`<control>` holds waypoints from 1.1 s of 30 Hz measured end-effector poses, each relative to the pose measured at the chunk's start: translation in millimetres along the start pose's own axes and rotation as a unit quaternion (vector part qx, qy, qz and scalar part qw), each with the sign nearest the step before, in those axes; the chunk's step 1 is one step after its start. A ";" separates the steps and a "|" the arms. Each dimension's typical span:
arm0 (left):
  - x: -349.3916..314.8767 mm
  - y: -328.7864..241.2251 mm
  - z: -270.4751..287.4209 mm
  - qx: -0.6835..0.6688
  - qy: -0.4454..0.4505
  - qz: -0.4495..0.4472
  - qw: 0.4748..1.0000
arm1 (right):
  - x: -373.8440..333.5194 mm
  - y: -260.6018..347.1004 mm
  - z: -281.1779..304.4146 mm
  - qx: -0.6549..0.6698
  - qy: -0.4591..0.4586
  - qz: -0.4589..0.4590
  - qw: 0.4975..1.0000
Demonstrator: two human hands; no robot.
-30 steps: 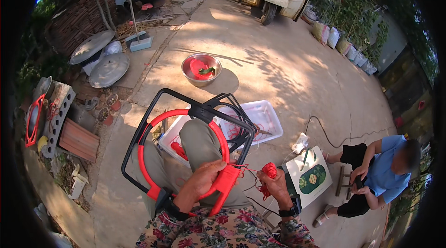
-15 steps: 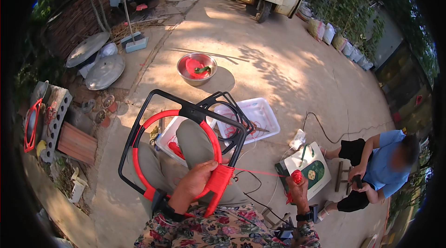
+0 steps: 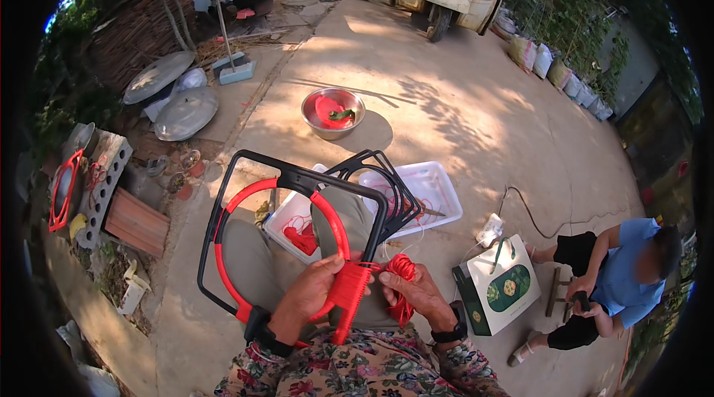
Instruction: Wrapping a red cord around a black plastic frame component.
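On my lap rests a black plastic frame (image 3: 301, 174) with a round ring, much of it wrapped in red cord. My left hand (image 3: 309, 297) is closed on the cord-wrapped part (image 3: 348, 289) of the ring's lower right side. Beside it, my right hand (image 3: 422, 297) grips a bundle of red cord (image 3: 401, 269). Its fingertips are close to the wrapped edge, near where the cord meets the frame. Another black frame (image 3: 405, 211), unwrapped, leans over the trays beyond my knees.
A white tray (image 3: 443, 187) and a second white tray (image 3: 277, 227) hold red cord. Farther off is a metal bowl (image 3: 307, 116). At right stand a gift box (image 3: 487, 323), a power strip (image 3: 489, 230) and a seated person (image 3: 621, 270). Concrete blocks (image 3: 104, 181) flank my left.
My right hand has come in from the far right to beside the wrapped part, and the stretched cord is now short. My left hand keeps its hold. The view has shifted slightly.
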State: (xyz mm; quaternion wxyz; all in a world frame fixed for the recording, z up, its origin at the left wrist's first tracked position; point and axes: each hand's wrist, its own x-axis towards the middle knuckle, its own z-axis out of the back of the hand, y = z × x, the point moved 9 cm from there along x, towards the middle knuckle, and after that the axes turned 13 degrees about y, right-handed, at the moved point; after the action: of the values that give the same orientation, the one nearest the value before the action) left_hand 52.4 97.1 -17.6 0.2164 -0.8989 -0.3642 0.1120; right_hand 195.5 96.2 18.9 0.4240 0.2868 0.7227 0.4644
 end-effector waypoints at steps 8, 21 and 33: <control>2.7 6.8 4.4 -0.040 0.005 -0.001 0.999 | -6.3 -15.9 21.0 0.033 -0.071 0.031 0.996; 3.7 9.3 10.0 0.027 -0.030 0.049 0.998 | -26.7 0.9 2.5 0.082 -0.043 0.043 0.995; -3.1 3.9 0.5 0.050 -0.024 0.013 0.998 | -33.9 10.4 16.0 0.092 -0.062 0.086 0.990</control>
State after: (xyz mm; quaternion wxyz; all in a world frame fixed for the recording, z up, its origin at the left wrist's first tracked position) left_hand 52.4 92.6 -19.8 0.2513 -0.8886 -0.3513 0.1544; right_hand 225.9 79.9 36.7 0.3987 0.4139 0.7073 0.4117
